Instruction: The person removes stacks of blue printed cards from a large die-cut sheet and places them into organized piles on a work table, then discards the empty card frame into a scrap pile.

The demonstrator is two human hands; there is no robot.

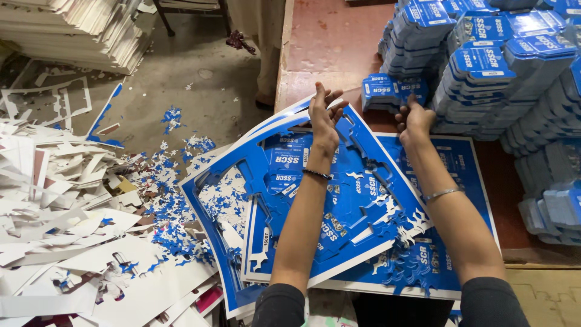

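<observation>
A stack of blue and white die-cut card sheets (363, 200) lies across the near edge of the red-brown table (330, 48) and hangs over its left side. My left hand (324, 118) rests on the far end of the top sheet, fingers spread and lifted. My right hand (416, 118) is curled at the sheet's far edge, right by a small pile of punched-out blue card pieces (387, 92). Whether the right hand grips the sheet or a piece, I cannot tell. The top sheet's cut-out frame (233, 181) shows holes where pieces were removed.
Tall stacks of punched blue card pieces (484, 66) fill the table's right side. On the floor at left lie white offcut sheets (60, 206) and blue scrap bits (169, 206). Stacked white boards (72, 30) sit at top left. A person's legs (266, 54) stand beside the table.
</observation>
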